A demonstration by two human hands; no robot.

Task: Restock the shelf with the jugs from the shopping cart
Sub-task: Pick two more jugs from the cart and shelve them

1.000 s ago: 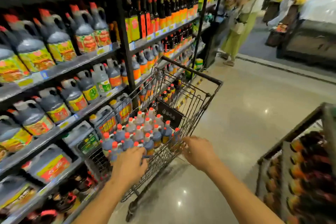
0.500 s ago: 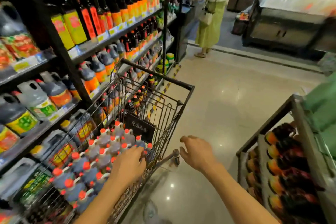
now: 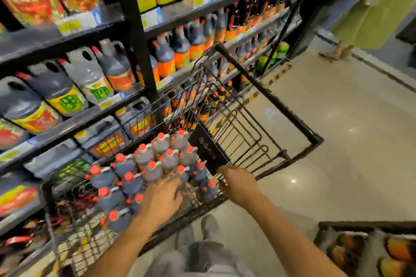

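A black wire shopping cart (image 3: 270,97) stands against the shelf (image 3: 74,122) on my left. Several small dark jugs with red caps (image 3: 144,153) fill its basket. My left hand (image 3: 161,198) reaches in over the nearest jugs, fingers spread and touching their tops. My right hand (image 3: 239,186) is at the cart's near wall, beside the black sign (image 3: 206,150) and a jug (image 3: 208,189), its fingers loosely bent and holding nothing that I can see. The shelf holds rows of bigger dark jugs with yellow, green and orange labels.
The glossy tiled aisle floor (image 3: 337,141) opens to the right. A person in green (image 3: 373,18) stands at the far end of the aisle. A low display of bottles (image 3: 371,252) sits at my lower right. My shoes (image 3: 209,225) are just behind the cart.
My view has tipped down and moved closer to the cart. Both hands have moved forward: the left now lies over the jugs, the right has reached the cart's wall.
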